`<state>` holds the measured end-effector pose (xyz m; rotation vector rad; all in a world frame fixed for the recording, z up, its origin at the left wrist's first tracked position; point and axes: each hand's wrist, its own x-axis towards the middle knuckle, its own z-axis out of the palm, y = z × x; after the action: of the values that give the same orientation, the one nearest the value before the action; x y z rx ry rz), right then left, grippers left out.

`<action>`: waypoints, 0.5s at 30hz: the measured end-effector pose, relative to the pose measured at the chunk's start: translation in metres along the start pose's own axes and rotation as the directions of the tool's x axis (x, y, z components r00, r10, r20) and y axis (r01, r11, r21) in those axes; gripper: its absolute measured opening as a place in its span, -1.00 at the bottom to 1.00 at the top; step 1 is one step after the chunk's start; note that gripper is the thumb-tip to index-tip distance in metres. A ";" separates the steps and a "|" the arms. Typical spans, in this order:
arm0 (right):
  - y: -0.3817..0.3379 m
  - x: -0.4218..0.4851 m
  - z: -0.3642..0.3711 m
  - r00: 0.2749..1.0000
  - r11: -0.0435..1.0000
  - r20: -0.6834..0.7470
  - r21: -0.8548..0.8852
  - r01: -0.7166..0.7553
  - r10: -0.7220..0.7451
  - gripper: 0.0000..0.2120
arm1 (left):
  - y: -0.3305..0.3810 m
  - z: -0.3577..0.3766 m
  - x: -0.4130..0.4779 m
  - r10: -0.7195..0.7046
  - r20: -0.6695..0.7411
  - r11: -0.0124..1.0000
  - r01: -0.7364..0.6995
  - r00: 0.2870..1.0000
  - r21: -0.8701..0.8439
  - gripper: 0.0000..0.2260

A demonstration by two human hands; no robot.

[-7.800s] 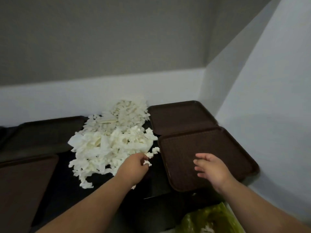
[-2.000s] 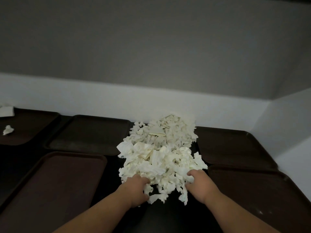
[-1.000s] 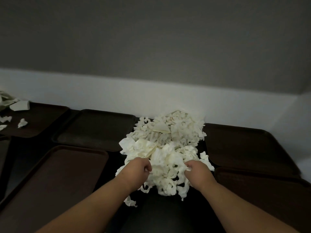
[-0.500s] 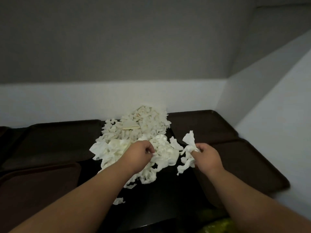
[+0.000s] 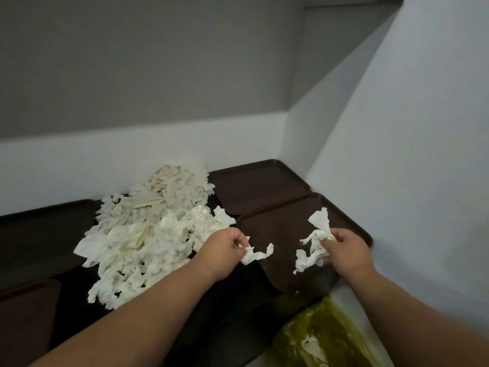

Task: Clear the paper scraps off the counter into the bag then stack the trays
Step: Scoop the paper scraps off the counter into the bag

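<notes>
Both hands carry loose handfuls over the brown tray (image 5: 288, 229) at the counter's right end: left hand (image 5: 225, 250) and right hand (image 5: 346, 250) have fingers clamped on paper scraps (image 5: 312, 247). Dangling strips could drop short of the green bag (image 5: 317, 337) below the counter's front edge. The main scrap pile (image 5: 148, 234) remains mid-counter.
</notes>
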<state>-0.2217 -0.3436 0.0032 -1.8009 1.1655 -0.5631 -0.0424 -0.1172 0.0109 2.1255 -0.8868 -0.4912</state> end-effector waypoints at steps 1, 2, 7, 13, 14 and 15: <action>0.010 0.003 -0.014 1.000 1.000 -0.018 0.001 -0.018 0.018 -0.86 | 0.008 0.012 0.002 0.005 0.020 1.000 -0.005 1.000 -0.004 -0.90; 0.020 0.005 -0.027 0.999 0.999 -0.036 0.001 -0.037 0.037 -0.86 | 0.016 0.024 0.005 0.010 0.046 1.000 -0.010 0.999 -0.004 -0.90; 0.074 0.015 -0.089 0.979 0.986 -0.119 0.045 -0.161 0.165 -0.89 | 0.058 0.094 0.019 0.064 0.199 0.998 -0.068 0.978 0.013 -0.91; 0.132 0.021 -0.131 0.962 0.970 -0.130 0.011 -0.242 0.242 -0.92 | 0.092 0.177 0.030 0.037 0.343 0.999 -0.045 0.939 0.015 -0.93; 0.140 0.023 -0.137 0.958 0.966 -0.125 0.011 -0.259 0.258 -0.91 | 0.098 0.191 0.032 0.030 0.363 0.999 -0.041 0.931 0.022 -0.93; 0.148 0.025 -0.140 0.955 0.962 -0.116 0.013 -0.274 0.274 -0.90 | 0.102 0.203 0.034 0.023 0.374 0.999 -0.038 0.927 0.031 -0.93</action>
<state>-0.3871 -0.4503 -0.0567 -1.5889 1.4684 -0.5076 -0.1827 -0.2918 -0.0399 2.0817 -1.1453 -0.8917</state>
